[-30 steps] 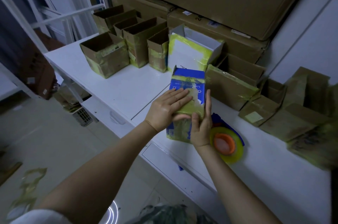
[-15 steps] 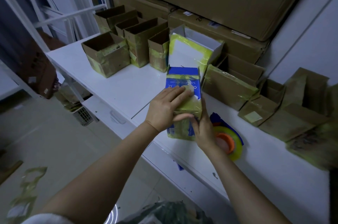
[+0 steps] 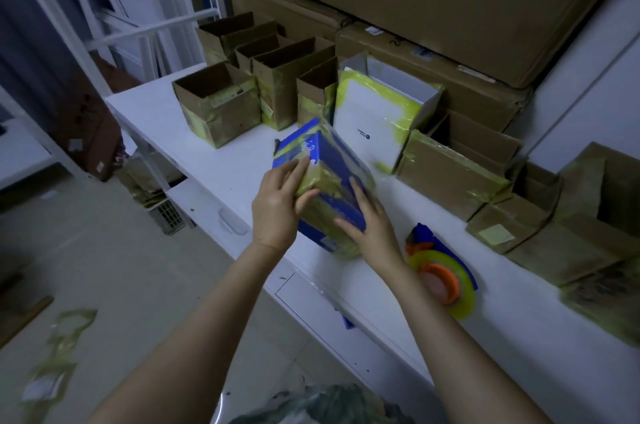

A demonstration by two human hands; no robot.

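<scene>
A blue box (image 3: 332,160) wrapped in yellowish tape stands tilted on one corner near the front of the white table (image 3: 221,167). My left hand (image 3: 277,205) grips its left face, fingers flat along the tape and thumb curled onto the front edge. My right hand (image 3: 370,226) lies against its right face with the fingers spread and the thumb under the lower edge. A tape dispenser (image 3: 440,278) with a yellow roll and an orange hub lies on the table just right of my right wrist.
Several open taped cardboard boxes (image 3: 221,112) stand at the back left. A white box (image 3: 377,118) stands behind the blue one. More brown boxes (image 3: 446,170) line the right. Large cartons (image 3: 433,1) are stacked at the wall. Tape scraps (image 3: 59,347) lie on the floor.
The blue box has been turned and tipped from upright onto a corner, its top swinging left. My right hand slid from the box's edge onto its right face.
</scene>
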